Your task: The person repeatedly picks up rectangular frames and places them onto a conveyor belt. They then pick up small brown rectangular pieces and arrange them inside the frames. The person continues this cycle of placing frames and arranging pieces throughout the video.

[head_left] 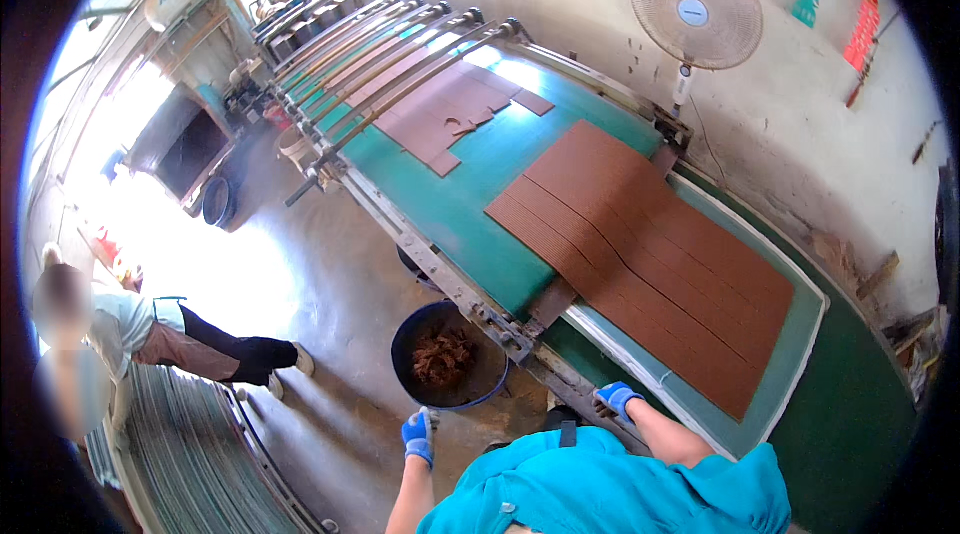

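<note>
My left hand (420, 436), in a blue and grey glove, is raised beside a dark round tub (400, 359) with brown scraps in it. Its fingers look curled in, with nothing visible in them. My right hand (617, 400), gloved the same way, is at the near side of the conveyor, by the metal rail (560, 374). Its fingers are bent, and whatever they may hold is hidden. Just beyond it, a brown ribbed sheet (690, 284), split lengthwise into strips, runs from the green belt (480, 174) down onto a pale-edged green board (800, 334).
Several rollers (400, 54) cross the belt farther back, above more brown pieces (430, 114). A pedestal fan (695, 9) stands by the right wall. At left another person (150, 324) leans beside a rack of stacked thin boards (200, 444). Another tub (219, 201) sits farther off.
</note>
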The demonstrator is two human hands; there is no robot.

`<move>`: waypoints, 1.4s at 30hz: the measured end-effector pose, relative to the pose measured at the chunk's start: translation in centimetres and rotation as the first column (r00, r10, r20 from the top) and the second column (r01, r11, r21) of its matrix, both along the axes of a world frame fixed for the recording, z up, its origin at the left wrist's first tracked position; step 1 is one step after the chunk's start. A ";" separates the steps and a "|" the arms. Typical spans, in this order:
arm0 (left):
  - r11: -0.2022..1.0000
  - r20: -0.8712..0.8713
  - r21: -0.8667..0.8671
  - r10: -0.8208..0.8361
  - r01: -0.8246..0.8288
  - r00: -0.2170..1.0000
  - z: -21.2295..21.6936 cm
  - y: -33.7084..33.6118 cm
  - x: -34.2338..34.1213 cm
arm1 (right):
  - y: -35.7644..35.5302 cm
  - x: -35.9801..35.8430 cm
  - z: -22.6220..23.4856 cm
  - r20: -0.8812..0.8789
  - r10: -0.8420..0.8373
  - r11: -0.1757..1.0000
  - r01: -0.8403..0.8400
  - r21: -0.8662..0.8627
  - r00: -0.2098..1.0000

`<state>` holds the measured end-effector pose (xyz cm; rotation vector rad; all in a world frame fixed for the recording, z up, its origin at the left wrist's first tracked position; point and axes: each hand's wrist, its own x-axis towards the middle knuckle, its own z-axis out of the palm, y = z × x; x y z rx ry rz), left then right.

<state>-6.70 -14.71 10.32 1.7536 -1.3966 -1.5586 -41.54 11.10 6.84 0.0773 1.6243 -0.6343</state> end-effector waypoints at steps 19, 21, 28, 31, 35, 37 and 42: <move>0.713 0.110 0.651 0.252 -0.262 0.961 -10.3 6.3 15.5 | -0.9 -2.2 7.6 -0.822 0.378 0.913 -0.316 0.257 0.425; 0.742 0.076 0.634 0.222 -0.219 0.972 -8.0 1.5 10.3 | -5.9 -5.5 9.4 -0.876 0.328 0.927 -0.298 0.227 0.354; 0.899 -0.100 0.428 -0.052 0.090 0.994 3.4 -14.0 -8.7 | -31.6 -16.0 10.1 -0.966 -0.227 0.677 -0.733 -0.068 -0.120; 0.919 -0.096 0.315 -0.218 0.238 0.971 6.7 -18.2 -16.8 | -43.2 -19.1 9.3 -0.857 -0.473 0.596 -0.791 -0.139 -0.206; 0.919 -0.201 0.274 -0.233 0.283 0.951 7.8 -22.4 -26.1 | -56.2 -24.1 7.5 -0.890 -0.336 0.652 -0.758 0.018 -0.309; 0.895 -0.310 0.375 -0.124 0.241 0.943 7.6 -24.5 -29.8 | -61.2 -26.3 6.5 -0.919 -0.148 0.686 -0.707 0.171 -0.366; 0.774 -0.578 0.588 0.201 0.233 0.791 5.9 -28.3 -36.3 | -59.6 -31.4 4.9 -0.948 -0.076 0.442 -0.863 0.246 -0.309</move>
